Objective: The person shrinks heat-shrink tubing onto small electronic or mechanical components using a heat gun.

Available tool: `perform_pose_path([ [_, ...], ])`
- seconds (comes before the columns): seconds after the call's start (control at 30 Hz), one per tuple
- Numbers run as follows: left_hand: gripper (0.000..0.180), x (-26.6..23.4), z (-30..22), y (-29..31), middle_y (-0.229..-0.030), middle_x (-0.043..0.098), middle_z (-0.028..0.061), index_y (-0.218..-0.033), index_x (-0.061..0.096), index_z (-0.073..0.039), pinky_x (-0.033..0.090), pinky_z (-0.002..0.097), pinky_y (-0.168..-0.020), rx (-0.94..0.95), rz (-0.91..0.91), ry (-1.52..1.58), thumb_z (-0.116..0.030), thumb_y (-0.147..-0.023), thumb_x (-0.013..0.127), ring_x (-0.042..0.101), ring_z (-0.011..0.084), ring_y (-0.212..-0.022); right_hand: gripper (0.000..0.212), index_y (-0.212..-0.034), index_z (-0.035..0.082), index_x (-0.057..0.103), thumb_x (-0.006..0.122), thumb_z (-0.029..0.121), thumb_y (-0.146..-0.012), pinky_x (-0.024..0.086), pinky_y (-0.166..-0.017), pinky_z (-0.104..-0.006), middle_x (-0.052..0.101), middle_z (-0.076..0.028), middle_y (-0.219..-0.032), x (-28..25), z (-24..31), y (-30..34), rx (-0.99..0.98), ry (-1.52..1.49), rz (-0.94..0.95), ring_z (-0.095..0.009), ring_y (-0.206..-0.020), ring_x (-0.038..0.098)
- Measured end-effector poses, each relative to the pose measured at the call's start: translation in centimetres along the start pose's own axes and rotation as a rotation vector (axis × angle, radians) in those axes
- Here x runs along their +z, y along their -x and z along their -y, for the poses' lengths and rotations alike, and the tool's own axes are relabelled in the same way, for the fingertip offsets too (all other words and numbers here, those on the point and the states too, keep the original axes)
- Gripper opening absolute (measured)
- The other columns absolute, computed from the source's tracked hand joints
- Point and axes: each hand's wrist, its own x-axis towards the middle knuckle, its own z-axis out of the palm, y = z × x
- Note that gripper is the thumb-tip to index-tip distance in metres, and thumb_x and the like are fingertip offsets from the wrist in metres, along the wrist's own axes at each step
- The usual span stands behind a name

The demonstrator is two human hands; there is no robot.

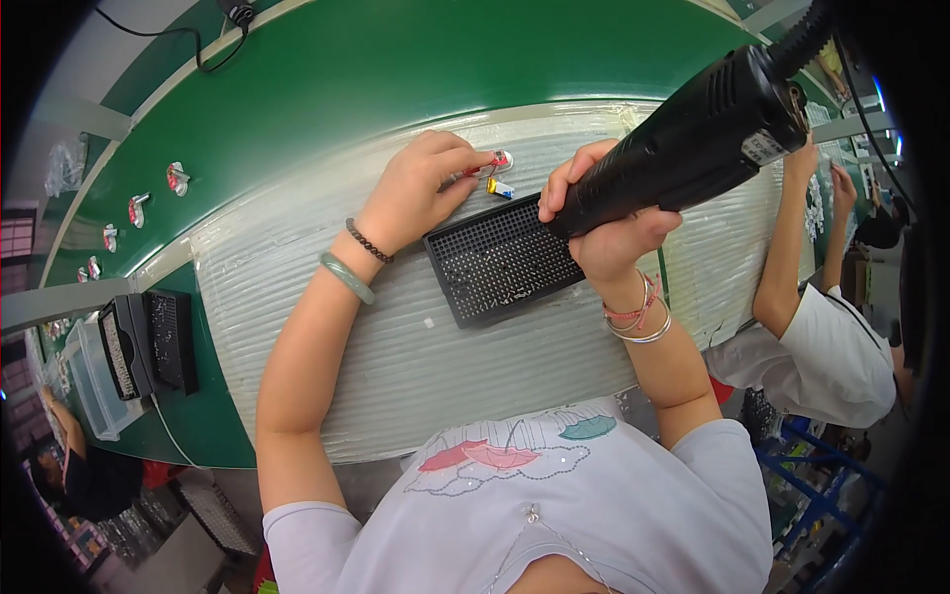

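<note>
My right hand (pixel 616 238) is wrapped round a black electric screwdriver (pixel 683 139), whose thick body slants up to the right. Its tip is hidden behind the hand. Farther left, my left hand (pixel 424 183) has its index finger and thumb closed at a small red and white part (pixel 503 159) on the mat. Just in front of that part lies a small battery-like piece (pixel 501 187) with a yellow end and a blue and silver body. Between my hands sits a black gridded tray (pixel 448 295) with many small screws in its holes.
A ribbed translucent mat (pixel 297 297) covers the green table (pixel 396 59). Several red and white parts (pixel 137 209) lie at left. A black screw-feeder box (pixel 121 346) and second black tray (pixel 170 342) stand beside a clear bin (pixel 87 381). A co-worker's arms (pixel 787 238) reach in at right.
</note>
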Motion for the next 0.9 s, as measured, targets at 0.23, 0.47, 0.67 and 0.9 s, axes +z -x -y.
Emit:
perform_pose_path([
  [0.23,0.025,0.3,0.0,0.1,-0.082,0.060,0.0067,-0.099,0.065,-0.009,0.048,0.0347,-0.071,0.003,-0.030,0.047,-0.004,-0.074,0.065,0.056,0.0254,-0.081,0.099,-0.087,0.002,0.044,0.030,0.094,-0.054,0.047,-0.048,-0.0297,0.051,-0.010,-0.060,0.2,0.5,-0.3,0.004,-0.060,0.042,-0.018,-0.051,0.052],
  [0.47,0.022,0.3,0.0,0.1,-0.084,0.061,0.0076,-0.095,0.066,-0.009,0.049,0.0347,-0.071,0.013,-0.015,0.054,-0.006,-0.073,0.066,0.057,0.0258,-0.083,0.103,-0.087,0.002,0.045,0.020,0.096,-0.053,0.047,-0.047,-0.0291,0.052,-0.012,-0.060,2.1,1.8,-5.8,-0.114,0.020,0.155,-0.020,-0.050,0.053],
  [0.67,0.021,0.3,0.0,0.2,-0.086,0.060,0.0080,-0.095,0.066,-0.008,0.050,0.0350,-0.071,0.025,-0.021,0.042,-0.007,-0.074,0.067,0.057,0.0262,-0.083,0.097,-0.084,0.003,0.048,0.026,0.093,-0.058,0.045,-0.046,-0.0273,0.053,-0.010,-0.058,2.0,-1.1,-6.2,-0.126,0.056,0.072,-0.018,-0.049,0.053],
  [0.9,0.022,0.3,0.1,0.1,-0.085,0.060,0.0076,-0.095,0.066,-0.008,0.049,0.0347,-0.071,0.022,-0.017,0.047,-0.007,-0.073,0.067,0.057,0.0257,-0.083,0.095,-0.084,0.003,0.048,0.030,0.092,-0.059,0.045,-0.048,-0.0263,0.053,-0.009,-0.058,1.8,-1.8,-6.4,-0.106,0.073,0.120,-0.018,-0.050,0.053],
])
